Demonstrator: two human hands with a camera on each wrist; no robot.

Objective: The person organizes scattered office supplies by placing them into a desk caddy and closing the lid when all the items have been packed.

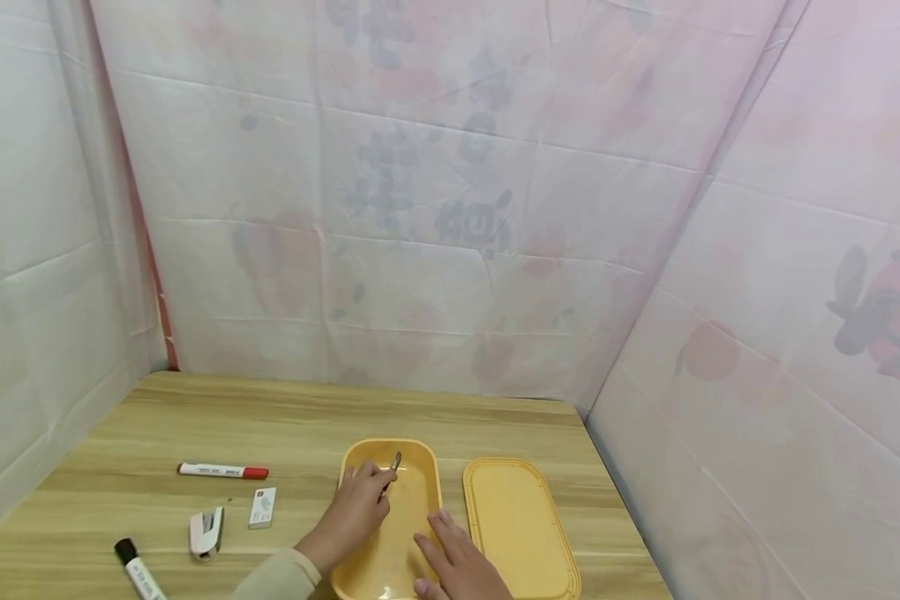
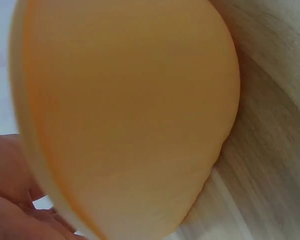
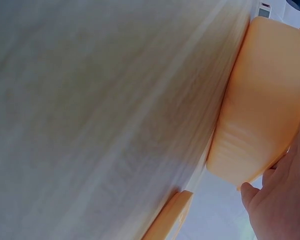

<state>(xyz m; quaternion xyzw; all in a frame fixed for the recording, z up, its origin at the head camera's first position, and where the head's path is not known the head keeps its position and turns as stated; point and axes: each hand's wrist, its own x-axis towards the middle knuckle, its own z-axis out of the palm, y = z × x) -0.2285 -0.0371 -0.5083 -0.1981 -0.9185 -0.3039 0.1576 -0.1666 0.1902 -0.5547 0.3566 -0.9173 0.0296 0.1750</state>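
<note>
A yellow plastic box (image 1: 412, 500) without its lid stands on the table near the front. My left hand (image 1: 356, 508) reaches into it over the left side. Between thumb and fingers it pinches a slim dark pen (image 1: 396, 461) with a shiny metallic end, which points up and away; the rest of the pen is hidden by the hand. Fingers spread, my right hand (image 1: 461, 558) rests at the right rim of the box. In the right wrist view, that hand's fingertips (image 3: 249, 192) are right at the rim. The left wrist view mostly shows the box's outer wall (image 2: 135, 115).
The yellow lid (image 1: 521, 525) lies flat to the right of the box. On the left are a red-capped marker (image 1: 221, 472), a small white box (image 1: 262, 507), a white stapler (image 1: 207, 533) and a black-capped marker (image 1: 139, 571). Printed sheets (image 1: 420, 208) hang around the table.
</note>
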